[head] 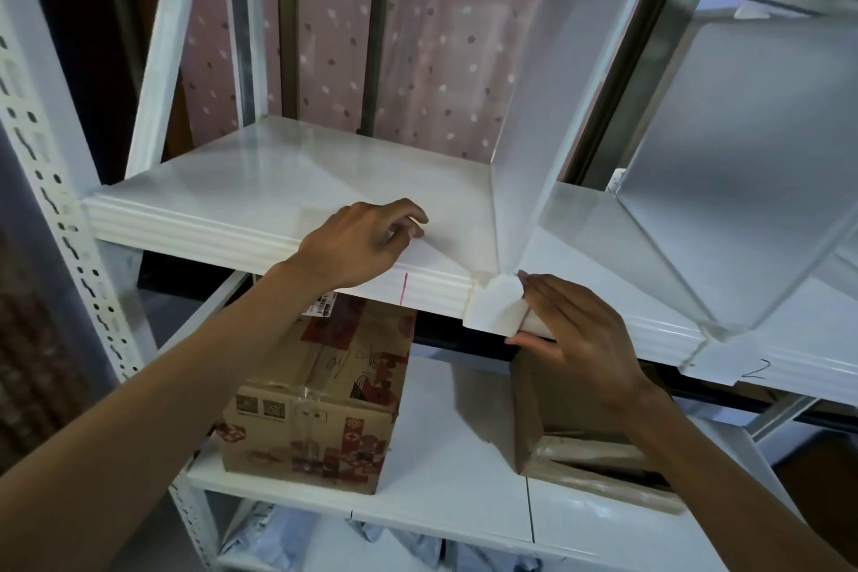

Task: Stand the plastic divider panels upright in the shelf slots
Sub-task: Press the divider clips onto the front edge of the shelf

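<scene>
Pink spotted curtain, window bars

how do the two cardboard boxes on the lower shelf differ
The left box carries red printed patterns and a white label on top; the right box is plain brown. The left box shows in full below the shelf edge; the right box is partly hidden behind the right hand. Both are brown cardboard and rest on the same white lower shelf.

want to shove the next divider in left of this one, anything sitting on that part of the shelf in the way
Nothing visible does. The shelf left of the standing divider panel is bare apart from the left hand resting near its front edge. The right hand is at the panel's foot.
</scene>
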